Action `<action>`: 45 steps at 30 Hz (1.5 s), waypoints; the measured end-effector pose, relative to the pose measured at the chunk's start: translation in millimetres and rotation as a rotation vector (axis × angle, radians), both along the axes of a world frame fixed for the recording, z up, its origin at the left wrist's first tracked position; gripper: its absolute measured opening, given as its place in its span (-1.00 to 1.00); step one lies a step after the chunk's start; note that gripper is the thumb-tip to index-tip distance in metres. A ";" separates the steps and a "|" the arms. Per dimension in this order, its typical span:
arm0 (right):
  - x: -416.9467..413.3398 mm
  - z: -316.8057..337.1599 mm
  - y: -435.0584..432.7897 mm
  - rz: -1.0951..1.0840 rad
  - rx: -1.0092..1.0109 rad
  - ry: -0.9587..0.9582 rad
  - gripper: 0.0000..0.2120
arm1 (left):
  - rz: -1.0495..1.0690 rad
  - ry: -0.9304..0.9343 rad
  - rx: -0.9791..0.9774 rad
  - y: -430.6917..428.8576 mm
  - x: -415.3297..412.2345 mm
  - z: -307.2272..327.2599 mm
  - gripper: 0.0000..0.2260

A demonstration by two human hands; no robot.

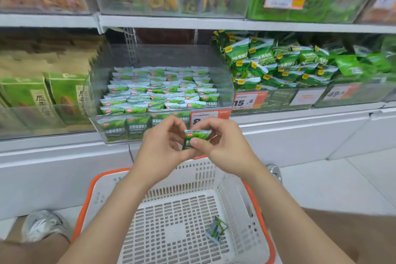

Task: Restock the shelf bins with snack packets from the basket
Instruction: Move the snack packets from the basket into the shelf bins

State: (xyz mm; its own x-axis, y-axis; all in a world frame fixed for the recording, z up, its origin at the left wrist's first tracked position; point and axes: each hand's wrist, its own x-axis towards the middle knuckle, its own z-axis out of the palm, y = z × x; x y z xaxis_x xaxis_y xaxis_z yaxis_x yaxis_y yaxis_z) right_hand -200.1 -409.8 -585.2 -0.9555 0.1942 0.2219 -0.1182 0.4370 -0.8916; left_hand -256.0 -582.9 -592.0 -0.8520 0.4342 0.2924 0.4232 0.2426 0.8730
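While both hands meet above the far rim of the white basket (233,197) with its orange edge, they share one small green snack packet (196,134): the left hand (162,146) and the right hand (222,148) each have a grip closed on it, fingertips pinching its sides and the right thumb pressed on its front. The packet is held upright just in front of the clear shelf bin (171,55), whose front wall stands between it and the rows of matching packets (158,92) laid flat inside. The hands cover part of that front wall and of the orange price tag (211,115) on it. One more green packet (216,229) lies on the basket floor, near the right wall. In the bin to the right sits a loose heap of larger green bags (278,64) behind a tag reading 15.8 (249,100); to the left stand green and brown cartons (42,94). A grey shoe (42,225) rests on the floor left of the basket
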 end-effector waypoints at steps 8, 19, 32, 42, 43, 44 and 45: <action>-38.4 64.7 8.0 -0.290 0.538 0.310 -0.85 | 0.147 0.654 -0.206 14.2 -36.4 43.5 -0.79; -80.0 96.7 25.6 -0.114 1.485 -0.271 -0.82 | -0.055 0.504 -0.727 38.8 -65.1 53.9 -0.59; -114.0 97.7 40.9 0.110 1.506 -0.227 -0.78 | -0.121 0.290 -0.658 36.9 -74.1 61.4 -0.67; -122.4 96.8 30.9 0.189 1.310 -0.332 -0.67 | -0.056 0.479 -0.741 32.5 -69.1 50.3 -0.56; -122.4 96.6 31.6 0.194 1.292 -0.336 -0.67 | -0.045 0.490 -0.731 31.9 -68.6 49.2 -0.57; -123.4 98.3 34.0 0.188 1.258 -0.332 -0.63 | -0.038 0.494 -0.717 31.0 -68.5 48.3 -0.56; -123.8 102.2 36.6 0.174 1.228 -0.310 -0.59 | -0.035 0.499 -0.696 29.9 -68.5 47.4 -0.55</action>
